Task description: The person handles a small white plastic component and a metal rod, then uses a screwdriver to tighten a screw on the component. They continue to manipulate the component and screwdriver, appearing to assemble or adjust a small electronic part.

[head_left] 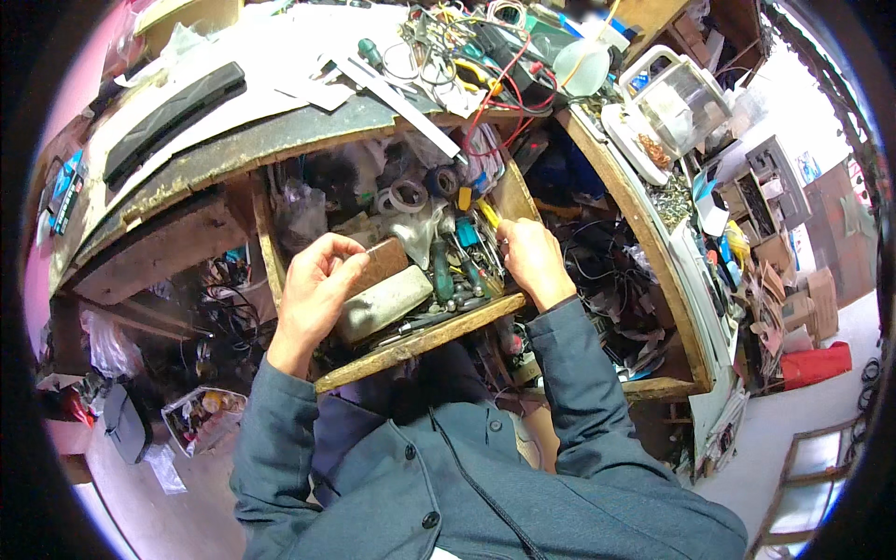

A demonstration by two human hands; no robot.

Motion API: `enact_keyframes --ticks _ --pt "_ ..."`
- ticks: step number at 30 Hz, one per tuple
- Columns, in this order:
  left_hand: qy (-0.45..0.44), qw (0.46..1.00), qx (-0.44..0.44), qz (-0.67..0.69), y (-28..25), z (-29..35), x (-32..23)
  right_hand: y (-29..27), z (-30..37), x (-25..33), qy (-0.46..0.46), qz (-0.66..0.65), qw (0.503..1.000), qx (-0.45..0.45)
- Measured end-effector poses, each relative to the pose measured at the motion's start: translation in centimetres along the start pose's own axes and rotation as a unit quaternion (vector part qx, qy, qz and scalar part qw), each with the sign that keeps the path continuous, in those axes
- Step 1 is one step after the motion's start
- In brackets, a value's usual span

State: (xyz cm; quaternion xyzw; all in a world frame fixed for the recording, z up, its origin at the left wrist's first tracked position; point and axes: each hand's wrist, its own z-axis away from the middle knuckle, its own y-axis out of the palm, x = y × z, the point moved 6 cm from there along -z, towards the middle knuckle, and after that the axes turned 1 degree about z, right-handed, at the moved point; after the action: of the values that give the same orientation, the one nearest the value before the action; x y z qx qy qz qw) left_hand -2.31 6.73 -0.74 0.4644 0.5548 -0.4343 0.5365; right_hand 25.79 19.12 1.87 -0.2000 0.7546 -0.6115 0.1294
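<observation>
A wooden drawer [425,340] stands pulled out in front of me, full of tools and loose parts. My left hand [317,287] is over its left side, fingers curled with thumb and forefinger close together. They are at the end of a brown block [381,264]; whether they grip it is hidden. Beside the block lies a pale grey oblong case [387,303]. At the drawer's right side, my right hand [537,264] has its fingers bent inward near a yellow handle [488,213]. What those fingers hold cannot be made out. Green-handled screwdrivers [441,269] lie between the hands.
Tape rolls [408,196] and plastic bags fill the drawer's back. On the bench above are a long black bar [175,121], a white strip [397,105] and tangled red leads [481,121]. An open compartment with cables [616,289] is to the right; a basket [203,420] stands lower left.
</observation>
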Motion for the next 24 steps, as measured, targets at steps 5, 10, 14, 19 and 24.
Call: enact_keyframes --ticks 5,10,14,19,24 --pt "0.0 1.0 0.003 0.002 0.0 0.0 0.1 -0.2 0.3 -0.5 0.046 0.015 0.999 -0.003" --pt "0.002 1.0 0.002 -0.02 -0.1 0.0 0.0 -1.2 1.3 -0.5 0.087 0.024 0.996 -0.017" --pt "-0.007 1.0 0.002 0.004 -0.1 0.0 0.0 -0.8 1.0 0.0 0.06 0.065 0.996 -0.015" --pt "0.007 1.0 0.0 0.006 0.0 -0.1 0.6 0.7 0.6 0.3 0.033 0.11 0.993 0.035" --pt "0.004 1.0 0.003 0.001 0.0 -0.1 0.4 0.4 0.4 0.7 0.037 0.109 0.993 0.019"
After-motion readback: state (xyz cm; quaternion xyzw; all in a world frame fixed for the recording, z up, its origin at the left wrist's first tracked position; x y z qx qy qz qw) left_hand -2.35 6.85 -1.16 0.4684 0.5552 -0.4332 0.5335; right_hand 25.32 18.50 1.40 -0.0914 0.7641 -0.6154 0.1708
